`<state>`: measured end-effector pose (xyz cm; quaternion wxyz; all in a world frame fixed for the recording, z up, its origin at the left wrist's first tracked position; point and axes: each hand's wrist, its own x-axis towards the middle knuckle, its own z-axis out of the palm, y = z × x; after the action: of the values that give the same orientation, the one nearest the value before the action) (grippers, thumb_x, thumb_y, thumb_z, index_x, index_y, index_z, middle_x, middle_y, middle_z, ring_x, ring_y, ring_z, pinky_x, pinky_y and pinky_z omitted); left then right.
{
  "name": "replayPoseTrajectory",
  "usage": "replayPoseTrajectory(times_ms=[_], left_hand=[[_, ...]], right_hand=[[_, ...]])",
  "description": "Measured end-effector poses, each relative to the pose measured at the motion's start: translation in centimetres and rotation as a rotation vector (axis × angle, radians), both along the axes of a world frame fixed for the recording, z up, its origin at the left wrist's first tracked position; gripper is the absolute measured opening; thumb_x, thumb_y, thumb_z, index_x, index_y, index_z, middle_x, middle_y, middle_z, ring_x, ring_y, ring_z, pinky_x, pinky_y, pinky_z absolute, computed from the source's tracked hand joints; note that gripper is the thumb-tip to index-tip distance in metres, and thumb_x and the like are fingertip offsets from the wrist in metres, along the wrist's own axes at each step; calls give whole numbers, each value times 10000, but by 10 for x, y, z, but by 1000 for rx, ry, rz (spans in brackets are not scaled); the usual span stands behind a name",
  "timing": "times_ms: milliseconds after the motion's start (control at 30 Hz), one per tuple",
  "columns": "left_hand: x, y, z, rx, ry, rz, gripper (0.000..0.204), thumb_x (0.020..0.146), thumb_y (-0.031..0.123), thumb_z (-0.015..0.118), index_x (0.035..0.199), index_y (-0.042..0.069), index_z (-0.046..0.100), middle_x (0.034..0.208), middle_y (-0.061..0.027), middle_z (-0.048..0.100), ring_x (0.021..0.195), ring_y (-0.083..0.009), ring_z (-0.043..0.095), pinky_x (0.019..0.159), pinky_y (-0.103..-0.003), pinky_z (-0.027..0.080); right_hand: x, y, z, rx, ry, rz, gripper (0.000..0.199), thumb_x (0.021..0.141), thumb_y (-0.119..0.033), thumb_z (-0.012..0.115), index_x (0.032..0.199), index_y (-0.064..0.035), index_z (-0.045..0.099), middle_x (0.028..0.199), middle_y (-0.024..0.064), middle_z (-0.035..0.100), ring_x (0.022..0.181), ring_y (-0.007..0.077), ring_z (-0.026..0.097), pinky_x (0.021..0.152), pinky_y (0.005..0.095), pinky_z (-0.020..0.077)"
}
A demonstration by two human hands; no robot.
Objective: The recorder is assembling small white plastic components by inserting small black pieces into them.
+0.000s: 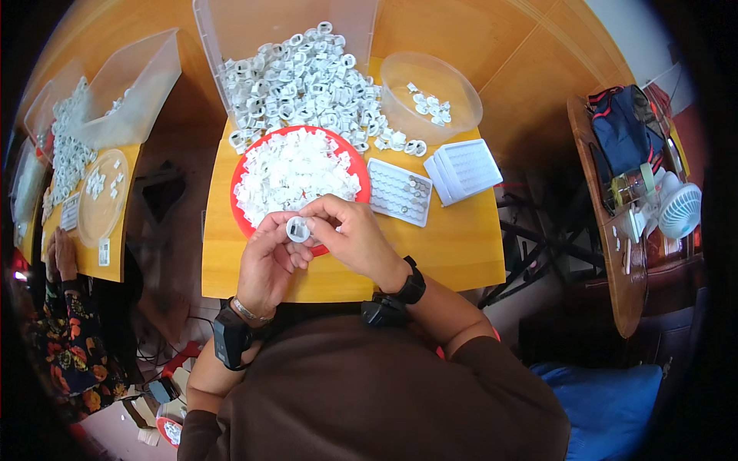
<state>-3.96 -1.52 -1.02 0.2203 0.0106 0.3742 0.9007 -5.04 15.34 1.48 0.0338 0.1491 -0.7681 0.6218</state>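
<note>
Left hand and right hand, fingers curled nearly closed, pinch 1 round white part over the near rim of a red tray heaped with white pieces, toward the yellow table's near edge.

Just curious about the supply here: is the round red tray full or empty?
Full: white parts are heaped across the red tray, covering nearly all its inside and leaving mostly the rim showing.
</note>
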Motion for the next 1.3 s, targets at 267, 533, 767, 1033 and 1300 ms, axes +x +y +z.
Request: replayPoseTrajectory(times_ms=[267,533,767,1033,1300], left_hand=[[6,8,2,60,-16,-73,303,995,242,406,1145,-7,492,946,-136,632,761,-189,627,683,-278,517],[7,2,-3,94,5,-67,292,974,204,474,1160,-20,494,916,-160,637,753,-196,626,672,-276,510],[7,4,-6,75,-40,-20,258,967,219,486,1134,22,487,918,-163,629,726,-195,617,656,-269,509],[11,3,-7,100,-46,-45,232,963,197,484,1109,16,479,924,-174,622,735,-201,621,658,-273,515],[11,3,-6,116,-58,-87,247,964,214,477,1101,9,480,920,-168,626,738,-195,621,658,-276,521]], right_hand=[[5,9,1,-100,-193,60,123,898,-39,583,988,32,628,760,33,659,640,62,604,572,219,491],[9,56,0,288,214,-219,91,828,-56,619,900,-8,649,838,141,647,775,289,635,674,361,497],[20,125,-1,741,146,-377,82,800,-100,649,858,-51,680,826,122,629,828,305,608,716,398,482],[12,119,-10,933,179,-275,104,758,-99,673,855,-60,669,840,104,614,832,303,593,729,400,482],[6,122,-10,751,9,-202,95,751,-80,664,804,-17,617,816,126,604,814,312,586,707,407,465]])
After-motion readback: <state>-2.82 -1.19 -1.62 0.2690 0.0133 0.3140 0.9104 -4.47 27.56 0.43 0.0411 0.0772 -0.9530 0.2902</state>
